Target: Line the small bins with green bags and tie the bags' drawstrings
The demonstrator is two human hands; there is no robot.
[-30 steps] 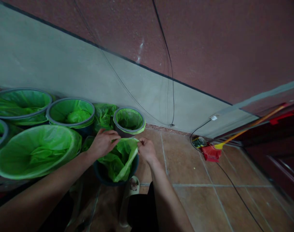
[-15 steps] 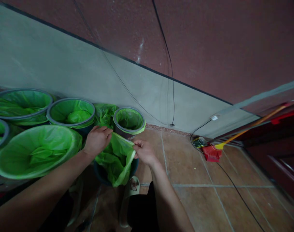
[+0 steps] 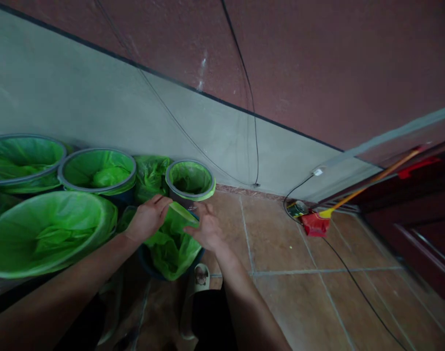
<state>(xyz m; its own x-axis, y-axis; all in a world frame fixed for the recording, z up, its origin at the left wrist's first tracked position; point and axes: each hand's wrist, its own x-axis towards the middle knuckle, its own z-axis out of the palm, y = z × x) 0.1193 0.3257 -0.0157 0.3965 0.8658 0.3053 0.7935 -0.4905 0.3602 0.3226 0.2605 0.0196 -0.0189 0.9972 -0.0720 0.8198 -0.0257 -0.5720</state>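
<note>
A green plastic garbage bag (image 3: 173,248) sits loosely inside a dark blue trash bin (image 3: 147,267) between my feet. My left hand (image 3: 149,218) is closed on the bag's folded top edge at the far left side. Across the opening, my right hand (image 3: 205,229) has its thumb and fingers apart beside the bag's rim, the thumb over the opening. The bag's edge stretches as a pale band between the two hands.
Green-lined bins stand to the left, among them a wide one (image 3: 110,207) nearest me. A small lined bin (image 3: 191,180) is by the wall. A red dustpan (image 3: 315,225), a yellow-handled broom (image 3: 357,195) and a black cable (image 3: 361,295) lie to the right.
My right hand has loosened its pinch on the bag's edge, and its fingers have spread. The bag's right side has sunk lower into the bin. My left hand keeps its hold.
</note>
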